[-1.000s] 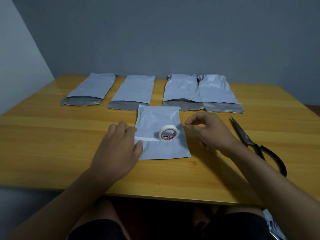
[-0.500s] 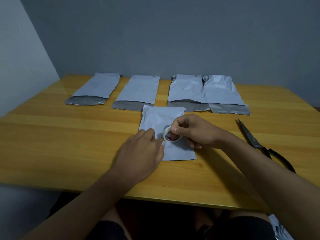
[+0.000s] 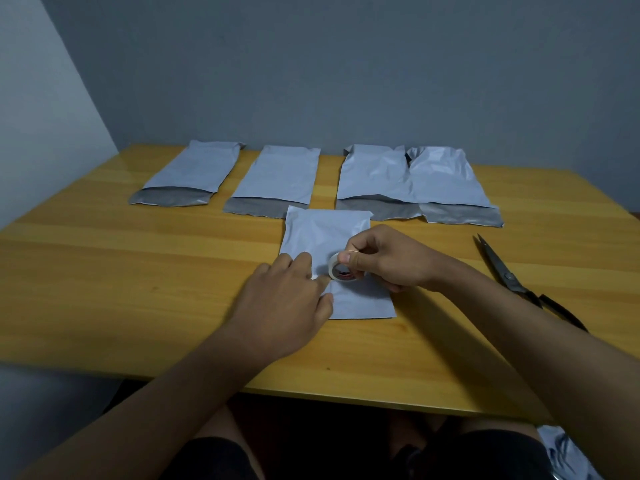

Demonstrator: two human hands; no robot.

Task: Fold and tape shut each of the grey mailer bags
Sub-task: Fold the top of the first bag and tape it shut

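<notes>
Folded mailer bag (image 3: 322,237) centre of wooden worktop (image 3: 138,271); four open mailers (image 3: 277,174) at 12 o'clock. Right hand (image 3: 384,259) grip pinching tape roll (image 3: 337,268); left hand (image 3: 287,303) grip released, flat on bag. Scissors (image 3: 505,271) at 3 o'clock. Grey wall behind.

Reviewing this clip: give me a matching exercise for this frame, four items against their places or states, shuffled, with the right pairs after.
Items
1. tape roll
2. scissors
3. near mailer bag
4. left hand

Places or states
A. lying on the table to the right of both hands
B. pinched by the right hand
C. folded, in front of the row of four bags
D. fingers pressing flat on the bag

Pairs: 1-B, 2-A, 3-C, 4-D
</notes>
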